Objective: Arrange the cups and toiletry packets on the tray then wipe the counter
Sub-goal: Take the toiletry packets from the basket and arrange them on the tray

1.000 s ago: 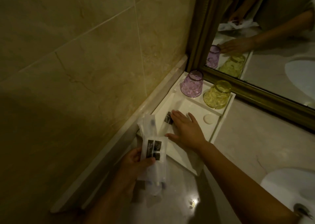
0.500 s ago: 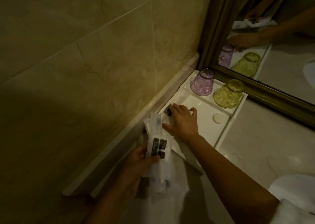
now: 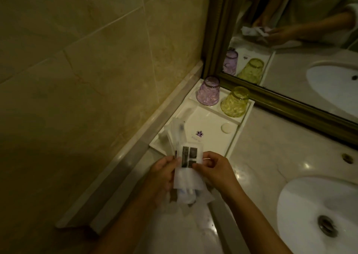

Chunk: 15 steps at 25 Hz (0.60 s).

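Dim warm light, soft blur, wide-angle distortion

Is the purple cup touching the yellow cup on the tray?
Apart. In the head view, a strip of white tray shows between the purple cup and the yellow cup; both stand upside down in the back compartment.

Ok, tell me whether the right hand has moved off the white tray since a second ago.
Yes. The right hand has left the white tray, pulling back towards the person, and now grips the clear toiletry packets together with the left hand.
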### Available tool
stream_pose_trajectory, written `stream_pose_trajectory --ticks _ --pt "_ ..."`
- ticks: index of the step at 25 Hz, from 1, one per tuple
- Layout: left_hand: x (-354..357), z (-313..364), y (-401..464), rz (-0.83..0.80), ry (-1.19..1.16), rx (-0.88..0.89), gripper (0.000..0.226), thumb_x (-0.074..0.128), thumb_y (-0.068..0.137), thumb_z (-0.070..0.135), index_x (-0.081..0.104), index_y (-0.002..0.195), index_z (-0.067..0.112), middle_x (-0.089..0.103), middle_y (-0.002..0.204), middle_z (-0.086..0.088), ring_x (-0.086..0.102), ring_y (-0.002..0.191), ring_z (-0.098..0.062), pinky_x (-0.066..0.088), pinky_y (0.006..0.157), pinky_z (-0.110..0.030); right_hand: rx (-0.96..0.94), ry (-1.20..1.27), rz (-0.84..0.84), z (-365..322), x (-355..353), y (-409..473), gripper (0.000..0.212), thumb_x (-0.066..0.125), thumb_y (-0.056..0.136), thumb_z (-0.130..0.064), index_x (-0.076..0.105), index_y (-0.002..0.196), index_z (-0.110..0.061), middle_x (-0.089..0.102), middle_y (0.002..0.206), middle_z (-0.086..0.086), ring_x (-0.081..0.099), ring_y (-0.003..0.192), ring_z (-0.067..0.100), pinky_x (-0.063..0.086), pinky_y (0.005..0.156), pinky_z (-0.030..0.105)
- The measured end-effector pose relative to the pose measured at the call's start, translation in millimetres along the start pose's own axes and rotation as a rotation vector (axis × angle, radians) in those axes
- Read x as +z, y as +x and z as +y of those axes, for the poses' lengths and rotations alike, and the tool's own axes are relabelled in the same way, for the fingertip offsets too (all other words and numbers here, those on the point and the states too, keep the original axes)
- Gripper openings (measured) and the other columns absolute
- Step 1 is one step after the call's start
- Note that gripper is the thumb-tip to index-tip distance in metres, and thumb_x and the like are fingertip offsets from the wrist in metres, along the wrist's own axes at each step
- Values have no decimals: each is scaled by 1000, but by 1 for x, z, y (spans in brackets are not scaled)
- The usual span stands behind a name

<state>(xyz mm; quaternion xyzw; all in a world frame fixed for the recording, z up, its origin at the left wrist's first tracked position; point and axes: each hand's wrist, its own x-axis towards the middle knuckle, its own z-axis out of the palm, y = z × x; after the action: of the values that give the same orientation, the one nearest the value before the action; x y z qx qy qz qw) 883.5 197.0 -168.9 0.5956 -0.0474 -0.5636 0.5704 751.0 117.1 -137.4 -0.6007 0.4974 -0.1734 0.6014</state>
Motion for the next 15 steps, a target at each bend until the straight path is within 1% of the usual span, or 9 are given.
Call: stream_pose_trajectory --ticks 1,3,4,6,9,11,13,14,15 --pt "1 0 1 -18 -83 -22 17 62 84 19 64 100 14 76 82 -7 72 77 -24 56 54 -31 -1 -1 3 -2 -6 -1 11 69 78 -10 66 86 -15 70 78 9 67 74 20 55 63 26" --pt "0 -2 2 -80 -144 -4 28 66 78 18 62 105 10 75 90 -11 71 85 -26 57 59 -31 -5 13 -21 -3 -15 -3 14 66 81 -11 66 93 -17 71 89 10 67 83 22 57 73 34" --pt "0 -2 1 -120 -125 16 30 69 74 17 64 104 10 75 93 -12 71 87 -26 57 61 -31 -12 15 -27 -4 -18 -3 15 65 81 -11 66 95 -18 70 93 8 67 86 21 57 75 35" --pt "2 -4 -1 -163 -65 49 24 69 73 11 68 97 13 75 92 -10 71 85 -25 57 61 -28 -31 -20 -23 -3 -20 -6 16 66 81 -11 66 95 -18 68 97 5 65 89 19 57 75 33" --pt "4 -5 -2 -98 -43 69 16 59 81 -1 66 91 10 76 80 -7 73 75 -20 56 57 -24 -2 -64 6 -6 -26 -6 21 69 77 -9 62 88 -26 67 89 2 64 83 19 55 72 34" --pt "1 -3 -4 -90 -42 76 17 56 84 -3 66 91 8 76 79 -6 72 74 -19 56 56 -24 -6 -124 72 -11 -42 4 26 71 74 -4 57 84 -24 65 82 4 64 80 23 54 71 36" --pt "-5 0 -7 -80 -43 79 17 56 84 -1 66 92 9 76 82 -7 72 76 -20 56 56 -24 -91 -370 106 -20 -65 23 24 70 74 -6 58 85 -23 65 84 1 64 86 24 51 79 37" --pt "-9 1 -9 -69 -41 78 17 56 84 0 66 95 9 76 86 -8 72 78 -21 56 56 -25 -160 -566 87 -26 -75 35 20 68 76 -10 59 87 -24 64 86 -3 62 91 21 46 88 39" --pt "-12 1 -11 -54 -39 78 18 57 84 1 65 98 8 75 91 -10 72 80 -23 56 57 -26 -241 -778 41 -31 -81 45 18 66 78 -14 60 90 -26 64 88 -6 60 96 19 36 96 42"
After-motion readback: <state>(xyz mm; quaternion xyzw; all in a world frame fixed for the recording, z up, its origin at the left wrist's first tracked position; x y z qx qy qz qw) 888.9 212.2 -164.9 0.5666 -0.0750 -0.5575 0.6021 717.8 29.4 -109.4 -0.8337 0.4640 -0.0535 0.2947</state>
